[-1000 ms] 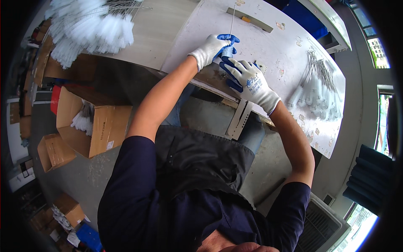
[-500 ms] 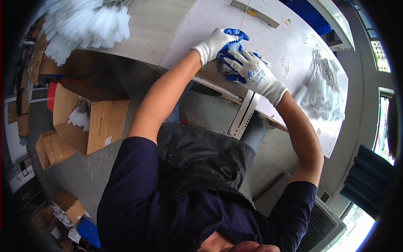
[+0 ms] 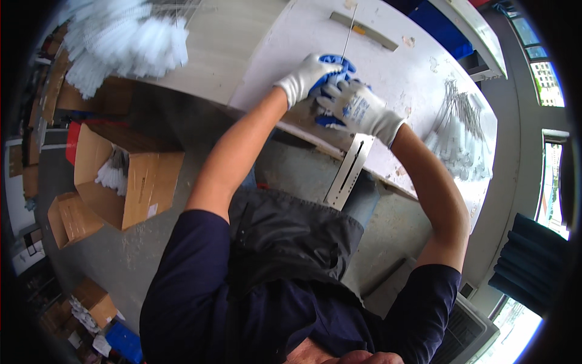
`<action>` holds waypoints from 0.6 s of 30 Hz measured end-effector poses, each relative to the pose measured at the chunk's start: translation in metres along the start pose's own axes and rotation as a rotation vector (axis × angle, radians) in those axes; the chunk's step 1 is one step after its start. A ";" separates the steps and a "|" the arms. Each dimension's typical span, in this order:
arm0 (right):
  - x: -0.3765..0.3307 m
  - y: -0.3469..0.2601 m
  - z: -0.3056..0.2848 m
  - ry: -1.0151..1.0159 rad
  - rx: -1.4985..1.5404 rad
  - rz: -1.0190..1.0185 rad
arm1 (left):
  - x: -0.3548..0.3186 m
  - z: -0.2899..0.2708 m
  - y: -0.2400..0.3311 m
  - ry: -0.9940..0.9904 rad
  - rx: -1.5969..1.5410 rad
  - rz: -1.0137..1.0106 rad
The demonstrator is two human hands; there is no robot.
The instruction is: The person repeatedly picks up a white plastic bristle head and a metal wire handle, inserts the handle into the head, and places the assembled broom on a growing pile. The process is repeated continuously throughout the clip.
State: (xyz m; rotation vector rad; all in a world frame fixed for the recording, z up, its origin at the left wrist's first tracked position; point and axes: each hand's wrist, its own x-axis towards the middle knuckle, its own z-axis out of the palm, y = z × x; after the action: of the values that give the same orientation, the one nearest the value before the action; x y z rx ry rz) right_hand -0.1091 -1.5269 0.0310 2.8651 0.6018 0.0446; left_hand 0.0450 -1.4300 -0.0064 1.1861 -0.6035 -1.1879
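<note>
Both my hands wear white knit gloves with blue palms and meet over the near edge of the white worktable. My left hand is closed around a brush, whose thin wire stem sticks up and away past its thumb. Its bristle part is mostly hidden by the gloves. Right up against it, my right hand has bent fingers pressed together; what they hold is hidden under the glove. Just below the hands, a slotted metal bracket projects from the table's edge toward my lap.
At the right lies a bunch of white wire-stemmed brushes. A bigger heap of them covers the far left. A metal bar rests beyond my hands. On the floor at left stands an open carton with brushes inside, beside a smaller carton.
My right hand has shifted slightly left and nearer to me, its fingers now blurred. The left hand still grips the brush. The whole view has tilted a little.
</note>
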 end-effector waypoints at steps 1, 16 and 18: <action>0.000 -0.002 -0.003 -0.058 0.077 0.008 | 0.002 0.001 -0.004 0.010 -0.046 -0.035; -0.003 -0.017 0.021 0.002 0.063 0.067 | 0.020 0.019 -0.007 -0.049 0.124 -0.138; -0.005 -0.019 0.019 0.076 -0.024 0.050 | 0.022 0.026 -0.004 -0.089 0.180 -0.153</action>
State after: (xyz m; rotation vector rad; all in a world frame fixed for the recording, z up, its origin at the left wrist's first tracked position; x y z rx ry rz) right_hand -0.1199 -1.5159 0.0081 2.8654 0.5396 0.1688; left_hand 0.0279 -1.4594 -0.0066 1.3555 -0.7086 -1.3431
